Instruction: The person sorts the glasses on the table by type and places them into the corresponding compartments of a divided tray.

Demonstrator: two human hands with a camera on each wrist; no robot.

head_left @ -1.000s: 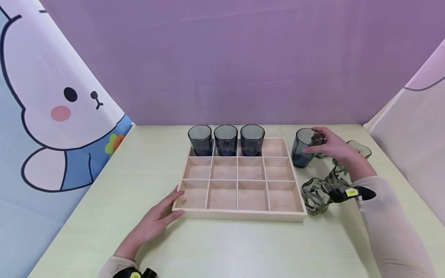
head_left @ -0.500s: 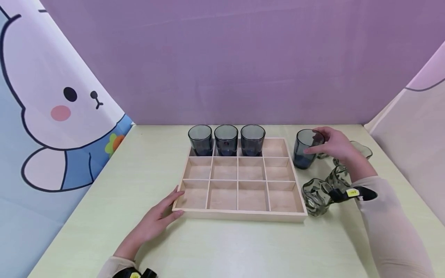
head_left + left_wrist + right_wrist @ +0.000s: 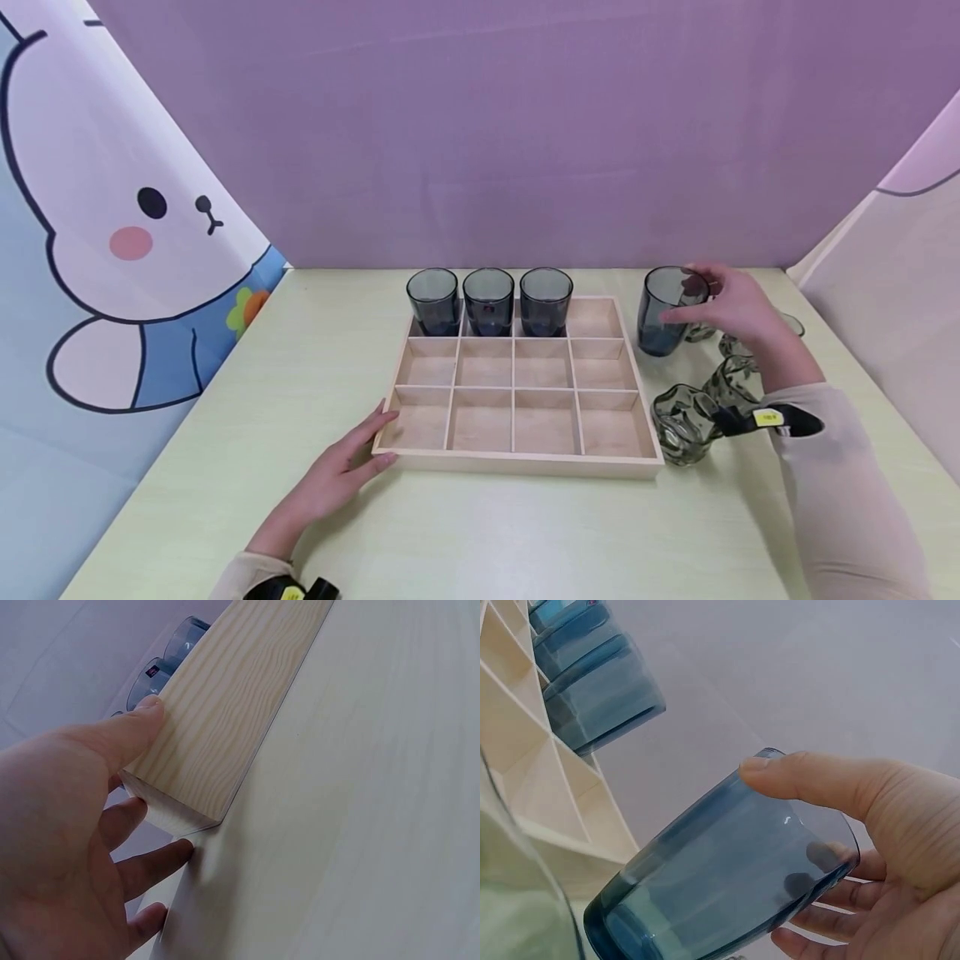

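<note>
My right hand (image 3: pixel 738 310) grips a tall blue-grey drinking glass (image 3: pixel 720 862) near its rim, thumb on one side and fingers on the other. The glass is nearly upright, just right of the divided wooden box (image 3: pixel 517 465). Three matching glasses stand side by side in the back row: the left glass (image 3: pixel 433 304), the middle glass (image 3: pixel 488 304) and the right glass (image 3: pixel 545 304). The back right compartment (image 3: pixel 591 318) holds nothing. My left hand (image 3: pixel 330 479) holds the box's front left corner, its thumb (image 3: pixel 139 727) against the front wall.
Several wavy greenish glasses stand right of the box, including a front glass (image 3: pixel 682 429) close to its side and another glass (image 3: pixel 729 383) behind it. My right forearm partly hides this group. A purple backdrop (image 3: pixel 525 133) rises behind the pale table (image 3: pixel 517 533).
The glass in my right hand has shifted slightly to the right and away from me, and appears a little higher. My left hand and the box have stayed put.
</note>
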